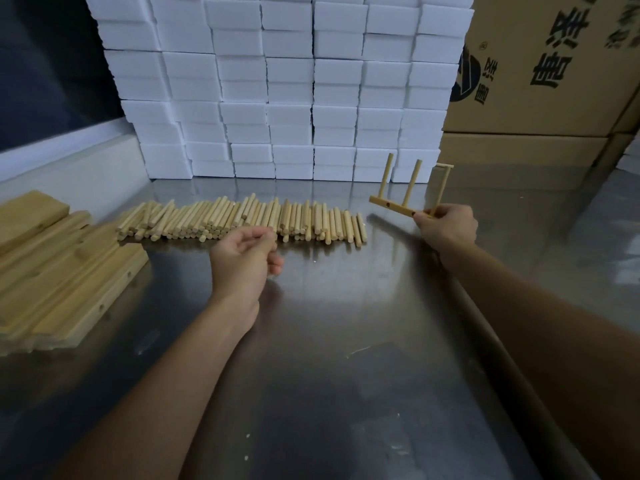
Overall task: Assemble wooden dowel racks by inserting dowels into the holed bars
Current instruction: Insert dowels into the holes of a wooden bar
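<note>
Dowels [242,220] heaped in a row on tabletop [329,341], long axes running away from viewer | left hand [242,261] nearest, just before heap, grip loosely curled, empty | right hand [446,230] grip clamped on holed bar [394,206] with upright dowels, right of heap.

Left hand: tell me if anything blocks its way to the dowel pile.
Nothing visible does. The left hand hovers loosely curled and holding nothing just in front of the dowel pile, with only bare metal table between them. The right hand holds the partly built rack off to the side.
</note>
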